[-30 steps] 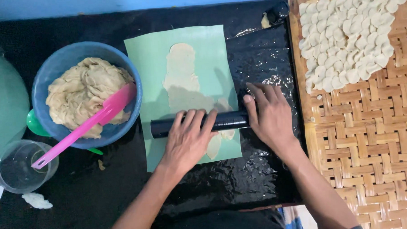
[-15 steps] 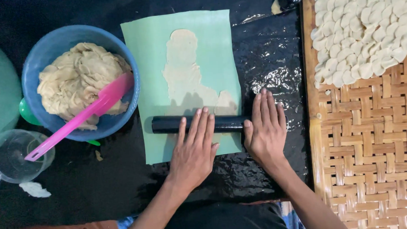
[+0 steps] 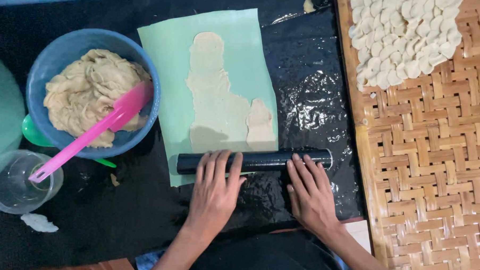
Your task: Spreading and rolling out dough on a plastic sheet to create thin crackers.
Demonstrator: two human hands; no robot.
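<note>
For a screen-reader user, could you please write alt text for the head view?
Two hands, left hand and right hand, press flat on a black rolling pin at the near edge of flattened dough on a green sheet, beside a blue bowl.

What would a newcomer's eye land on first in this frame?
Probably the two hands, left hand and right hand, resting flat on a black rolling pin at the near edge of a green sheet bearing flattened dough. Next, the pink spatula in the blue bowl at left.
</note>
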